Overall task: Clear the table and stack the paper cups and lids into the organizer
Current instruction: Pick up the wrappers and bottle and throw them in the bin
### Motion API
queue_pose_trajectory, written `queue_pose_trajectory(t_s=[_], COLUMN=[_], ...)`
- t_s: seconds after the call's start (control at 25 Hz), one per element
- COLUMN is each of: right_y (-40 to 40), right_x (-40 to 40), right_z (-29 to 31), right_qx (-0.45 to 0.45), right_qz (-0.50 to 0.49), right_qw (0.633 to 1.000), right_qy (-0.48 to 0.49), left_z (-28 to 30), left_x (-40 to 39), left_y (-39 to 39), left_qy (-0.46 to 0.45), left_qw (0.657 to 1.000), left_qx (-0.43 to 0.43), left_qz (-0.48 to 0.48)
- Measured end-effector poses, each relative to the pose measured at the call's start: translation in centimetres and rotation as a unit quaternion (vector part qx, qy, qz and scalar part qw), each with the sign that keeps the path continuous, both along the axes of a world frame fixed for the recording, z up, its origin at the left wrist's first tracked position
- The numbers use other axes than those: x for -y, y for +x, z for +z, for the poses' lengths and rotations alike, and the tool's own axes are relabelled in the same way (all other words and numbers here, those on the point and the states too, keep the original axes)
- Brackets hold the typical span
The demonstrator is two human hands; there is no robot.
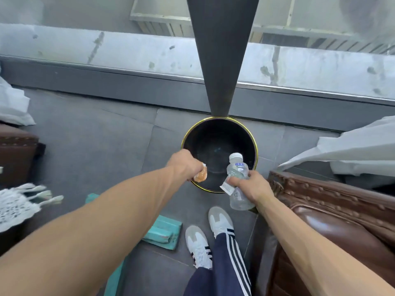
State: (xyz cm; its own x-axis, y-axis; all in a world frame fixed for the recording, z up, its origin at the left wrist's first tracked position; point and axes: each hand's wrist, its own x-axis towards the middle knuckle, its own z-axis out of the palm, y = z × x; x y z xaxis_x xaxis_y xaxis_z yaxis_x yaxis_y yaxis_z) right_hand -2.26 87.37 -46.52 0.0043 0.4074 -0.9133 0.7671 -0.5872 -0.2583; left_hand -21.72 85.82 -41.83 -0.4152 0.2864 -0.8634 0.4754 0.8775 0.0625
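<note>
A round black waste bin with a gold rim stands on the dark floor below me, and its inside looks empty. My left hand hovers over the bin's left edge, closed on a small orange packet. My right hand is at the bin's right front edge, gripping a clear plastic bottle with a white cap, plus a small white paper packet pinched under the fingers. No paper cups, lids or organizer are in view.
A brown leather armchair stands close on the right. A dark pillar rises behind the bin at a window ledge. A teal object lies on the floor beside my white shoes. White lace cloth is at the left.
</note>
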Motion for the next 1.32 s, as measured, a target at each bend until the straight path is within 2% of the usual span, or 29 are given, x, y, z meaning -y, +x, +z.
queue_pose_trajectory(t_s=[0.16,0.32,0.52,0.64,0.84,0.96,1.12,1.2,1.32], right_y=[-1.6,-3.1,-4.6,-4.5,-3.0,-1.9,-0.7,-0.2,0.6], right_x=[-0.4,-0.9,-0.8,-0.7,-1.3,-2.1,-3.2,-3.4,-2.6], right_z=[-3.0,-4.1,-3.9,-2.5,4.6,10.8,21.5,27.2,34.9], right_qx=[0.038,0.054,0.008,-0.004,-0.022,-0.019,-0.043,-0.049,-0.063], right_qz=[0.035,0.063,0.039,0.092,0.186,0.241,0.296,0.336,0.39], right_qw=[0.998,0.996,0.998,0.994,0.979,0.965,0.937,0.915,0.881], right_qy=[0.021,0.044,0.054,0.058,0.08,0.105,0.182,0.217,0.26], left_z=[-5.4,-7.7,-7.0,-5.1,3.4,10.0,20.1,25.4,32.2], left_x=[0.9,0.9,1.1,0.6,-0.8,-0.1,2.2,3.5,6.1], left_y=[1.0,1.4,1.2,0.5,0.3,1.5,3.3,3.9,4.3], left_qy=[0.036,0.065,0.048,0.028,0.02,0.042,0.122,0.158,0.206], left_qw=[0.998,0.994,0.993,0.998,0.995,0.991,0.991,0.987,0.977], left_qx=[0.009,-0.007,0.014,0.01,0.005,-0.002,-0.02,-0.022,-0.047], left_qz=[0.044,0.087,0.111,0.057,-0.095,-0.127,-0.061,-0.009,0.017])
